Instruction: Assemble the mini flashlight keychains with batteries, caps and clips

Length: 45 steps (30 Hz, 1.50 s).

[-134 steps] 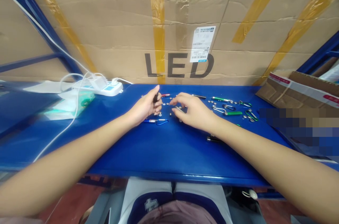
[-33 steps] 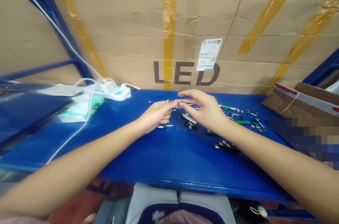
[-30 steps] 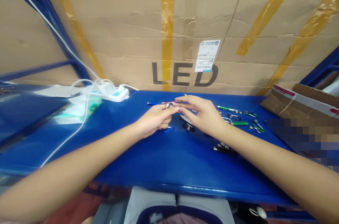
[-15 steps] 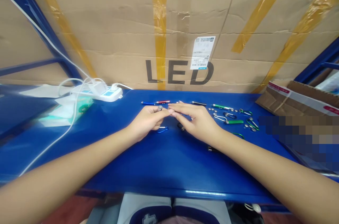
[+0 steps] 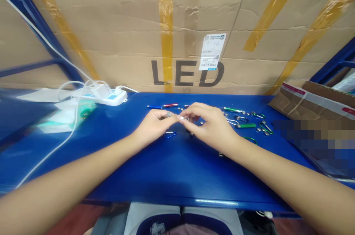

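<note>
Above the blue table, my left hand is closed around a small metal piece whose round silver end shows over the curled fingers. Its thumb tip meets the fingers of my right hand. Between the right thumb and fingertips is pinched a tiny whitish piece, too small to name. Just under the left hand lies a blue carabiner clip. Behind the hands are a blue pen-like tube and a red one. Dark pieces beneath the right hand are mostly hidden.
To the right lie a green pen-like tube, a shorter green tube, several carabiner clips and small silver discs. A power strip and tissue pack sit at left. An open cardboard box stands at right.
My right hand's fingers have gone from stretched out to curled, and the tiny whitish piece now shows in their pinch. My left hand still grips the metal piece.
</note>
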Each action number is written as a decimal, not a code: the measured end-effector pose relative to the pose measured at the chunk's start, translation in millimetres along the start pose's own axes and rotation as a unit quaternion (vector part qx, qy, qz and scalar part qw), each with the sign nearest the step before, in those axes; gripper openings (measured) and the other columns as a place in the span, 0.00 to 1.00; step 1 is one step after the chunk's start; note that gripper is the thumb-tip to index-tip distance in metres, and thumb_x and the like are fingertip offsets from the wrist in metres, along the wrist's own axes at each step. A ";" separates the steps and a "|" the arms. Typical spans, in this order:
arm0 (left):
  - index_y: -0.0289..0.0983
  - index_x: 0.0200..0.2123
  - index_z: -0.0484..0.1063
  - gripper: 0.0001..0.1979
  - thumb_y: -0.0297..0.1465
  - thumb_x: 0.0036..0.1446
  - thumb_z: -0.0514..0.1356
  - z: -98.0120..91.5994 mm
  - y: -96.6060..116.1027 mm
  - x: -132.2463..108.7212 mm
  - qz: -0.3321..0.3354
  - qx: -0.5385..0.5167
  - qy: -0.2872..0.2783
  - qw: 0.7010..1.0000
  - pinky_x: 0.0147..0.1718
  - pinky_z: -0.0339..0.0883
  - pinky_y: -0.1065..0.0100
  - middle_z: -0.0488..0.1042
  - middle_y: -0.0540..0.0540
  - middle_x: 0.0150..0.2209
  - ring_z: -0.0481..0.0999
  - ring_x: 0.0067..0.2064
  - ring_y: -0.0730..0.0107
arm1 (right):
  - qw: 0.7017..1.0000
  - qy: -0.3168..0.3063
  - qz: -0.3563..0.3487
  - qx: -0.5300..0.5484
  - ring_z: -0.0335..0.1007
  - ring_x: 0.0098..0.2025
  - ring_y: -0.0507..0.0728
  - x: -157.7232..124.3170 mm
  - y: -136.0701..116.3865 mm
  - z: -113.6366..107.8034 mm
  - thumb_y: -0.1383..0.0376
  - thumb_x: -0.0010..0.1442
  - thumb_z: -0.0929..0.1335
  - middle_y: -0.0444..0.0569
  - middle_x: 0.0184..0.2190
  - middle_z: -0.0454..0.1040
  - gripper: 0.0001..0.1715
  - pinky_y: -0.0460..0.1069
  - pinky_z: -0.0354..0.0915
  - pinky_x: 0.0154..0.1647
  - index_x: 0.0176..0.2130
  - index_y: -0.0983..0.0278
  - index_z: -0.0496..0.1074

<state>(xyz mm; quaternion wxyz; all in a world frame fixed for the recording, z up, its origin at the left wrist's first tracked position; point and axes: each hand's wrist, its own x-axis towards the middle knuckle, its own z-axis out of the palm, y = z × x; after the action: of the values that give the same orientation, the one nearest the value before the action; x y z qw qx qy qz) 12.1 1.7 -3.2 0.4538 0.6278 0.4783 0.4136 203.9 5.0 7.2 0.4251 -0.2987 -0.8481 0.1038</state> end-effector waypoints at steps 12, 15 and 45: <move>0.35 0.35 0.72 0.17 0.45 0.60 0.57 2.4 8.7 -2.5 0.016 -0.220 -0.118 0.968 0.23 0.54 0.71 0.59 0.51 0.25 0.57 0.24 0.76 | 0.996 0.052 0.054 0.049 0.73 0.30 0.52 6.9 -2.7 -12.0 0.63 0.60 0.72 0.47 0.33 0.80 0.05 0.48 0.71 0.34 0.34 0.63 0.77; 0.38 0.38 0.70 0.15 0.44 0.62 0.58 2.5 5.6 -2.3 0.049 -0.207 -0.116 0.970 0.26 0.58 0.72 0.60 0.52 0.28 0.60 0.26 0.75 | 0.994 0.052 0.054 0.073 0.75 0.33 0.53 8.2 -6.0 -14.0 0.63 0.59 0.73 0.47 0.33 0.80 0.05 0.49 0.71 0.38 0.35 0.64 0.78; 0.37 0.35 0.79 0.10 0.35 0.50 0.71 -2.9 -7.1 0.1 0.198 0.095 0.019 0.975 0.41 0.72 0.66 0.80 0.47 0.34 0.78 0.37 0.67 | 0.999 -0.010 -0.015 0.030 0.73 0.31 0.52 2.3 -4.8 -11.4 0.72 0.57 0.72 0.48 0.35 0.76 0.08 0.48 0.69 0.35 0.38 0.63 0.80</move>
<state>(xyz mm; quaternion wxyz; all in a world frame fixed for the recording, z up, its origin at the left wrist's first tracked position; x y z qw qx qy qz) 7.8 3.2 -9.3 0.2918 0.7426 0.3899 0.4598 209.8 1.6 17.8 0.4267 -0.2721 -0.8532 0.1264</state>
